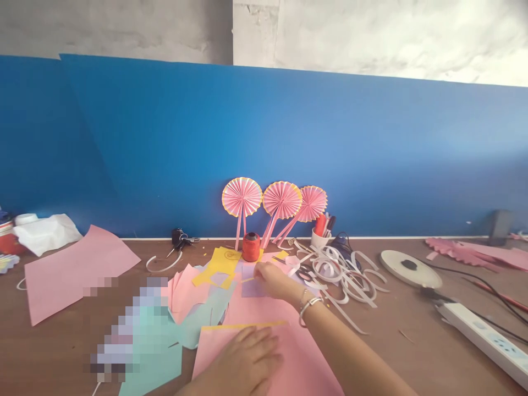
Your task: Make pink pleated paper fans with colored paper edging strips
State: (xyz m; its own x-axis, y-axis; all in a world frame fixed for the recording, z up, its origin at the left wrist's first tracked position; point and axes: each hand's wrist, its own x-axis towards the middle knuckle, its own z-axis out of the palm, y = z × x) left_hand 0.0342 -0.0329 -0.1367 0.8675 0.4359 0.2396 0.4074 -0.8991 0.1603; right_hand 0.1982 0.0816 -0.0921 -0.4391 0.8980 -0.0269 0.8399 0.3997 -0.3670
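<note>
The left hand (253,355) lies flat, fingers extended and gripping nothing, on the pink sheet (307,357), which is on the worktop (371,352) directly in front of the person. A narrow yellow strip (216,327) runs along the sheet's far edge. Left of the sheet is teal paper (154,368); well off to the right is a white power strip (487,341).

Farther in, the right hand (272,279), a bracelet (307,311) at its wrist, reaches over a purple piece (249,289) with its fingers bent; whether they pinch anything cannot be told. To its left are folded pink paper (187,291) and a yellow piece (220,261); to its right, a tangle of white strips (334,272), then a pale disc (390,265) with a black knob.

Just beyond the right hand stands a red spool (251,250). Behind it, three pink pleated fans (242,198) stand on paired stems, near a white cup (320,238) of pens, before a blue panel (165,137). Behind the panel is a grey wall (124,27).
</note>
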